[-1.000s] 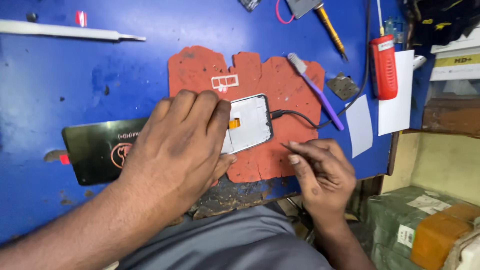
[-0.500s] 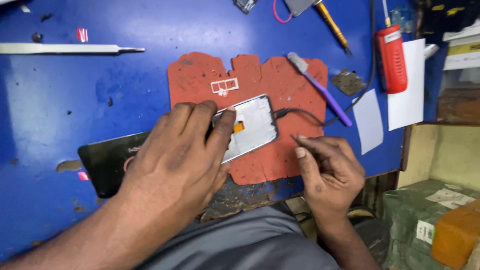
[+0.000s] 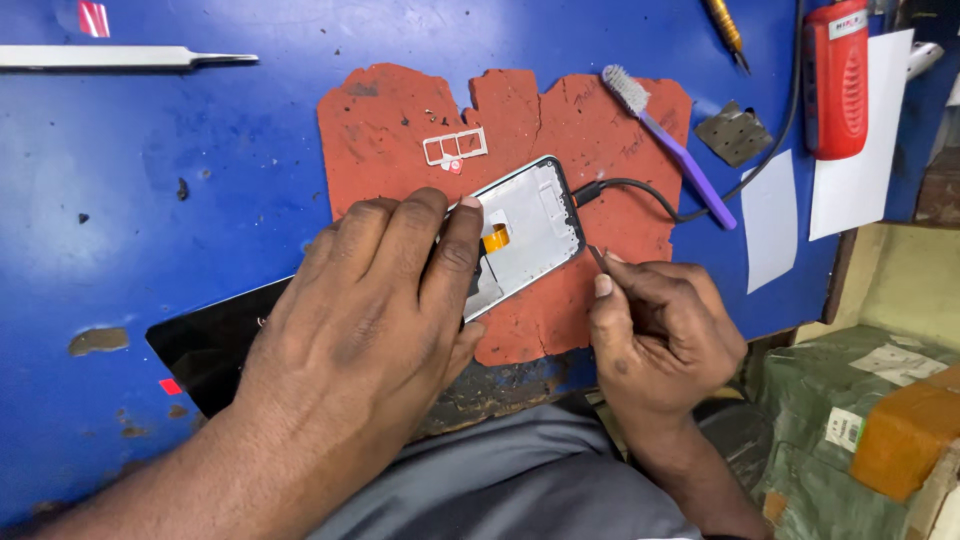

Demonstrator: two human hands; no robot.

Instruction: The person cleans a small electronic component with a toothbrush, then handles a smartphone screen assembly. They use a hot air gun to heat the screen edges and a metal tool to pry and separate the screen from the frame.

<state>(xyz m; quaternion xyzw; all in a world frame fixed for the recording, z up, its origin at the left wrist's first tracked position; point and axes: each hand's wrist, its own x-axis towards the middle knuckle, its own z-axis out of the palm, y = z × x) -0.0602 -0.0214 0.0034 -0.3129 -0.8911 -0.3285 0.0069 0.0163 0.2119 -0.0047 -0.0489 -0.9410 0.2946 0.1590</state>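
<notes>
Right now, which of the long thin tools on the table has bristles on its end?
The purple-handled brush, lying slanted on the red mat. The silver tweezers at top left end in a bare point, and the yellow-handled tool has no bristles.

A scuffed blue-painted workbench (image 3: 150, 170) carries a ragged red rubber mat (image 3: 400, 110) at its centre. At ten o'clock lie long steel tweezers (image 3: 120, 57). At two o'clock sit a small perforated metal shield plate (image 3: 735, 132) and two white paper slips (image 3: 770, 215). A glossy black rectangular panel (image 3: 205, 345) rests at eight o'clock.
</notes>
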